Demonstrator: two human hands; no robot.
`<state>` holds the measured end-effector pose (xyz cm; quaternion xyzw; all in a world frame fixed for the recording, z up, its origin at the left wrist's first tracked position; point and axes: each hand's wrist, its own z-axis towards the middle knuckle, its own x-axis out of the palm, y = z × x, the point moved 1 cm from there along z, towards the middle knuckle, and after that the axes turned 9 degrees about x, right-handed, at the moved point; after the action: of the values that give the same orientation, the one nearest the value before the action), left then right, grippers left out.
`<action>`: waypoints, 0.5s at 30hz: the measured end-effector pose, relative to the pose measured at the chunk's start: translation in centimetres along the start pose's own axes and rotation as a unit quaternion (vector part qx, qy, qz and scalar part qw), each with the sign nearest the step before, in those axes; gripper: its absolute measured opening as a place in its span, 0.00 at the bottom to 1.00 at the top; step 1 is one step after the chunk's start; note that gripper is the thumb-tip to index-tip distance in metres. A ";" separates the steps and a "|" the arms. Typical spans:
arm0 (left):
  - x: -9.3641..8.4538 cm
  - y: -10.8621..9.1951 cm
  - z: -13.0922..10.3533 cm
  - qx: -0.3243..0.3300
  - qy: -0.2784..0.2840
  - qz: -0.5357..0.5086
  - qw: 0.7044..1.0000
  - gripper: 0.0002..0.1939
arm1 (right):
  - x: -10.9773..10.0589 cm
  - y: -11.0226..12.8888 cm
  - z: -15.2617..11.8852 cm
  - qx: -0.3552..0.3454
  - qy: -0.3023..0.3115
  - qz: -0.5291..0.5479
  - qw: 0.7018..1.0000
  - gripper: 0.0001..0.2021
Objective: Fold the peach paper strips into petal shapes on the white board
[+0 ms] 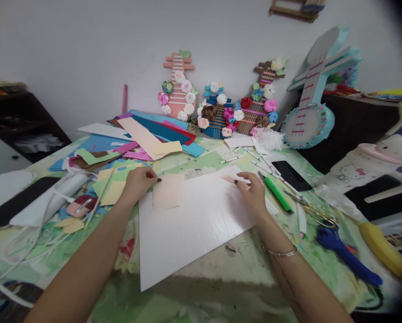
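My left hand pinches the left edge of a pale peach square of paper, which hangs over the upper left of a large white sheet. Between the thumb and fingertips of my right hand is a small peach paper piece, partly hidden by the fingers. That hand is above the right part of the sheet. A green cutter lies just right of it, near gold-handled scissors. Scraps of yellow and green paper lie by my left hand.
Coloured paper strips pile up at the back left. Flower-decorated paper instruments lean on the wall. A blue glue gun, a phone and a lidded cup stand or lie right. White cables and a power strip occupy the left.
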<state>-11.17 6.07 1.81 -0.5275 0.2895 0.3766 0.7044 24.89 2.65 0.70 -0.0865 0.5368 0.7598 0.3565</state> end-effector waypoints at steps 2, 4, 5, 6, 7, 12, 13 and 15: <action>-0.1 -0.5 -0.1 0.003 -0.017 -0.045 0.999 0.11 | 0.1 0.2 -0.1 0.005 0.017 0.019 1.000 0.13; -0.1 -1.4 -0.3 0.019 -0.010 -0.167 0.986 0.13 | 0.2 0.6 -0.2 -0.007 0.057 0.059 0.997 0.12; 0.0 -2.1 -0.5 0.031 0.011 -0.244 0.969 0.15 | 0.3 0.9 -0.4 -0.022 0.090 0.083 0.992 0.12; 0.1 -2.8 -0.7 0.042 0.029 -0.305 0.951 0.16 | 0.4 1.3 -0.6 -0.043 0.130 0.109 0.985 0.11; 0.3 -3.5 -1.0 0.056 0.053 -0.355 0.931 0.16 | 0.5 1.8 -0.8 -0.067 0.176 0.133 0.973 0.11; 1.8 -6.4 -2.6 0.040 0.189 -0.568 0.800 0.16 | 1.1 4.1 -2.6 -0.097 0.402 0.201 0.888 0.09; 2.1 -6.7 -2.9 0.029 0.212 -0.585 0.782 0.16 | 1.2 4.4 -2.9 -0.090 0.419 0.208 0.879 0.09; 2.5 -7.4 -3.5 0.006 0.253 -0.609 0.752 0.15 | 1.5 4.8 -3.3 -0.073 0.436 0.232 0.867 0.09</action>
<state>-3.63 2.07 2.74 -0.6640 0.0770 -0.2812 0.6886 19.96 -0.39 2.22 -0.3077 0.5853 0.7424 -0.1072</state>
